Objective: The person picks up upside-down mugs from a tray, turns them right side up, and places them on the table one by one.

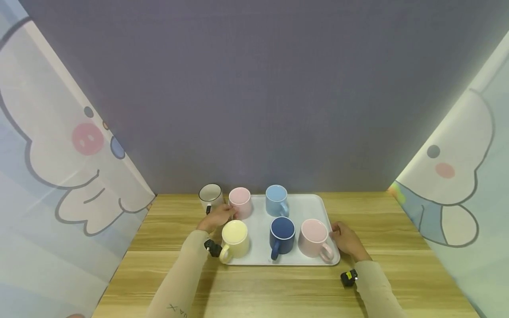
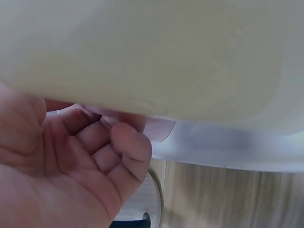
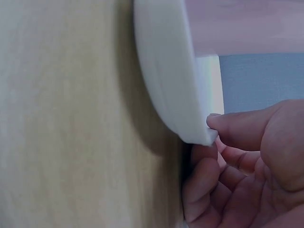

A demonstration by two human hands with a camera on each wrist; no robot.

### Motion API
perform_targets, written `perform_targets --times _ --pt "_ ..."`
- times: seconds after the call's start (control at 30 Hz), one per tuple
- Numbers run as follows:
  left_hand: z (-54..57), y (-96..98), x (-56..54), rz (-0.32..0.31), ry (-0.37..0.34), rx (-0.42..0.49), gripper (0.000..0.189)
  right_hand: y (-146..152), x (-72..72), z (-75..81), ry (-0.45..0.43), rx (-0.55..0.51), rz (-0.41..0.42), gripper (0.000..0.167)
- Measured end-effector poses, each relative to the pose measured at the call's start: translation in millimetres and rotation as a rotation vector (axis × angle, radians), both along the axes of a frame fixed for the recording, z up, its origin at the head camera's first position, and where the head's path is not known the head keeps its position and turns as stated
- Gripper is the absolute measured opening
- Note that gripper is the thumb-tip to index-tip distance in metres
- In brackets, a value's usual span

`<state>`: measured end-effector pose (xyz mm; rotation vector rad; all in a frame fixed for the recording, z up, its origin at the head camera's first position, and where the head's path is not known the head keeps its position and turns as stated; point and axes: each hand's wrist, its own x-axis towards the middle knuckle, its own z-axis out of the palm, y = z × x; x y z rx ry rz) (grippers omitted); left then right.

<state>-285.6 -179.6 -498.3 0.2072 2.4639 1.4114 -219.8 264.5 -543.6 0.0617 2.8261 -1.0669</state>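
Five mugs stand on a white tray (image 1: 254, 261): a pink mug (image 1: 240, 208) and a light blue mug (image 1: 276, 204) behind, a yellow mug (image 1: 238, 249), a navy mug (image 1: 281, 244) and another pink mug (image 1: 309, 248) in front. My left hand (image 1: 218, 217) has its fingers curled at the tray's left rim, right against the back pink mug; the yellow mug hides the fingertips in the left wrist view. My right hand (image 3: 247, 161) pinches the tray's right rim, thumb (image 3: 237, 127) above and fingers curled beneath.
A white mug (image 1: 212, 201) with a black rim and black handle stands off the tray, just behind my left hand. Past the wooden table's (image 1: 254, 291) far edge rises a grey wall (image 1: 254, 110). Curtains with cartoon prints hang on both sides.
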Motion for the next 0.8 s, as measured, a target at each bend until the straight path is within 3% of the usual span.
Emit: perform_targets --times 0.23,0.6,0.8 --pt "3.6 1.5 3.4 0.063 0.031 -0.069 0.036 0.0 -0.1 0.2 -0.008 0.012 -0.001 0.029" --pt "11.5 2.3 8.5 0.074 0.147 -0.124 0.035 0.1 1.6 -0.4 -0.003 0.003 -0.004 0.029" --pt "14.3 4.7 9.8 0.088 0.167 -0.13 0.037 -0.3 1.3 -0.3 0.002 0.006 -0.004 0.029"
